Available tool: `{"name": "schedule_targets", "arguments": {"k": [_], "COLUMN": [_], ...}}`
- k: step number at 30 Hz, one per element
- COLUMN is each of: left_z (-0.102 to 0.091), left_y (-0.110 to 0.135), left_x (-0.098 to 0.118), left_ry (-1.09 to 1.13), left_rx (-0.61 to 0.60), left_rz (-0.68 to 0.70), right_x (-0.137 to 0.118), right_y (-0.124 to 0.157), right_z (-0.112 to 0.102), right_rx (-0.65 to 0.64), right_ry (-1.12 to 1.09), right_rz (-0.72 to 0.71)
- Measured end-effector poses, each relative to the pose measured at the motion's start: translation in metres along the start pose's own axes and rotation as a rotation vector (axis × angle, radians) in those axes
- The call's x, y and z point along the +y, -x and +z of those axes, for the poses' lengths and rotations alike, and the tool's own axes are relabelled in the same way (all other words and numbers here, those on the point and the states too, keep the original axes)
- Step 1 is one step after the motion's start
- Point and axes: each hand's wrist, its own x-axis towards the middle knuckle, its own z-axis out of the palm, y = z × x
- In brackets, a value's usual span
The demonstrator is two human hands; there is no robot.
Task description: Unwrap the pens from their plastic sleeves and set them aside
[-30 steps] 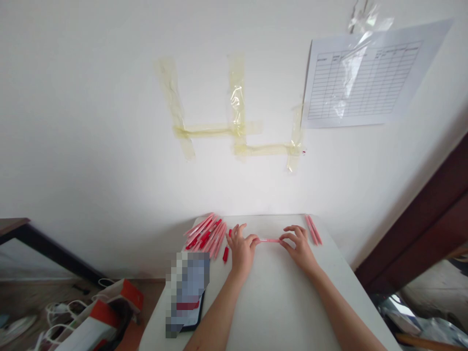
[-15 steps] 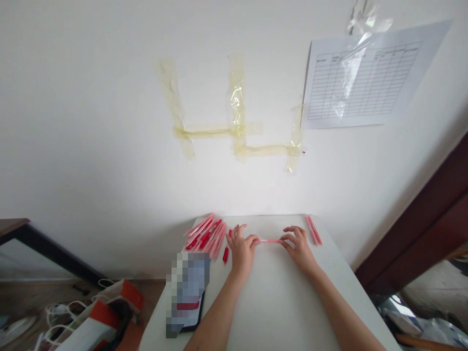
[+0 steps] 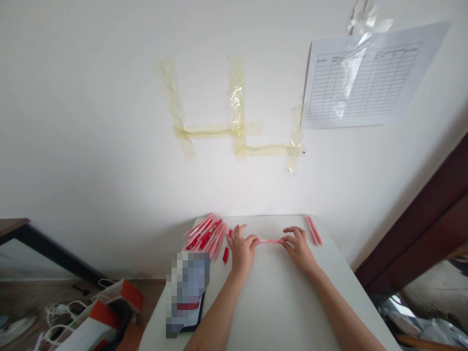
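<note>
Both my hands hold one thin pink pen (image 3: 269, 241) level above the white table (image 3: 270, 302). My left hand (image 3: 242, 250) pinches its left end with thumb and forefinger, the other fingers raised. My right hand (image 3: 298, 246) pinches its right end. A heap of pink and red pens (image 3: 205, 234) lies just left of my left hand, with a loose red cap (image 3: 225, 254) beside it. Two pink pens (image 3: 313, 229) lie side by side right of my right hand.
A dark flat device (image 3: 188, 292), partly blurred out, lies on the table's left front edge. The wall behind carries yellowed tape strips (image 3: 237, 127) and a printed grid sheet (image 3: 365, 78). Orange and white boxes (image 3: 106, 312) and cables sit on the floor at left. A dark wooden frame (image 3: 420, 229) stands at right.
</note>
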Motion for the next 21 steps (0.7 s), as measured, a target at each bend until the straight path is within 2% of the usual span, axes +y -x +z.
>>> {"name": "schedule_targets", "arguments": {"k": [6, 15, 21], "left_z": [0.0004, 0.0004, -0.0004], "left_y": [0.0001, 0.0001, -0.0005], "left_x": [0.0, -0.0003, -0.0001], "left_ry": [-0.014, -0.014, -0.017], "left_rx": [0.0, 0.012, 0.01], "left_rz": [0.003, 0.007, 0.002], "right_x": [0.0003, 0.0007, 0.0049], "right_y": [-0.0007, 0.0012, 0.001], "right_z": [-0.0001, 0.0016, 0.0043], "right_rx": [0.048, 0.025, 0.028], "right_ry": [-0.01, -0.014, 0.006], "right_rz": [-0.032, 0.022, -0.004]}}
